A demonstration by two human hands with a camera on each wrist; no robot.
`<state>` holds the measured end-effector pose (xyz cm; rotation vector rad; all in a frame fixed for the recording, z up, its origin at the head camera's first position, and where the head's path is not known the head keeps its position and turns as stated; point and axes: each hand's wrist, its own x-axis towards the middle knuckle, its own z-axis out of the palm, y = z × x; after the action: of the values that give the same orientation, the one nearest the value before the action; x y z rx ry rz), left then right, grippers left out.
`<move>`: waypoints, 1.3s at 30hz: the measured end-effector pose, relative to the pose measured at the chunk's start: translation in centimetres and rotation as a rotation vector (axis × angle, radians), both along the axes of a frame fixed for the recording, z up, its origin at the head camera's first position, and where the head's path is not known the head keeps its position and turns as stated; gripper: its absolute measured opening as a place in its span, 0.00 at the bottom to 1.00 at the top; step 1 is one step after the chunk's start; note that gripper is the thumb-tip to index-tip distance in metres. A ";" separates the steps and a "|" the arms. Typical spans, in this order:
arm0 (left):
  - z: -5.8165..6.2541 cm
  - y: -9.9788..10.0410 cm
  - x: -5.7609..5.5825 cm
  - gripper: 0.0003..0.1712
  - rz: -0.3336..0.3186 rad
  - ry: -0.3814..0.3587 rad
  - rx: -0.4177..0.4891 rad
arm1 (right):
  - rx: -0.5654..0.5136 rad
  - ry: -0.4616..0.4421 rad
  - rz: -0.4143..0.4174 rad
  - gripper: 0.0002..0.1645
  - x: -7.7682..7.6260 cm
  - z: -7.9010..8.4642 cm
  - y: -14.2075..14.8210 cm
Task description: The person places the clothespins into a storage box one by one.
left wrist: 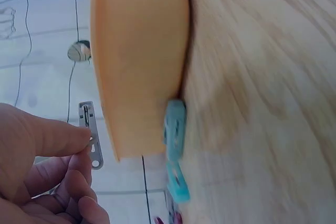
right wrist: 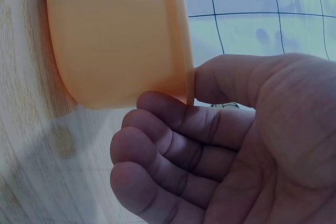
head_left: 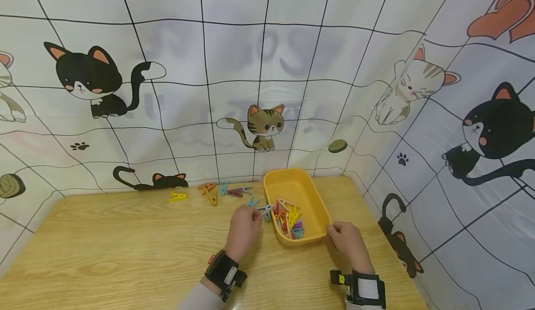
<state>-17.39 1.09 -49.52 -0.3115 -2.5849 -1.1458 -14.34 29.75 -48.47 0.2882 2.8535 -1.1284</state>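
A grey clothespin (left wrist: pixel 91 135) is pinched between the thumb and forefinger of my left hand (head_left: pixel 244 230), at the left rim of a yellow plastic bin (head_left: pixel 311 203). My right hand (head_left: pixel 348 241) grips the bin's near right corner, thumb and forefinger on its rim. Inside the bin lies a pile of clothespins (head_left: pixel 294 215) in yellow, orange, red, purple and grey. Against the bin's outer left side, on the table, rest a grey-green clothespin (left wrist: pixel 175 129) and a turquoise clothespin (left wrist: pixel 178 182).
More clothespins lie along the table's back edge: a yellow one (head_left: pixel 178 197), orange ones (head_left: pixel 211 194), a light blue one (head_left: pixel 223 189) and a purple one (head_left: pixel 238 192). A cat-print curtain (head_left: pixel 234 78) hangs behind and to the right of the wooden table (head_left: pixel 138 245).
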 end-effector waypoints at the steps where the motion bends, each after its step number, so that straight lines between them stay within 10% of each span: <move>1: 0.1 0.3 0.0 0.07 -0.008 0.000 0.002 | 0.001 0.001 0.001 0.19 0.0 0.0 0.0; 21: 1.3 4.0 -1.0 0.07 -0.074 0.008 -0.015 | -0.005 0.004 0.011 0.18 0.1 0.0 0.0; 39: 0.8 0.9 -2.1 0.07 -0.045 0.021 -0.002 | -0.012 0.001 0.014 0.18 0.0 0.2 0.0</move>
<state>-19.46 2.04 -48.76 -0.3821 -2.5735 -1.1487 -14.34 29.70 -48.27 0.2659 2.8440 -1.1433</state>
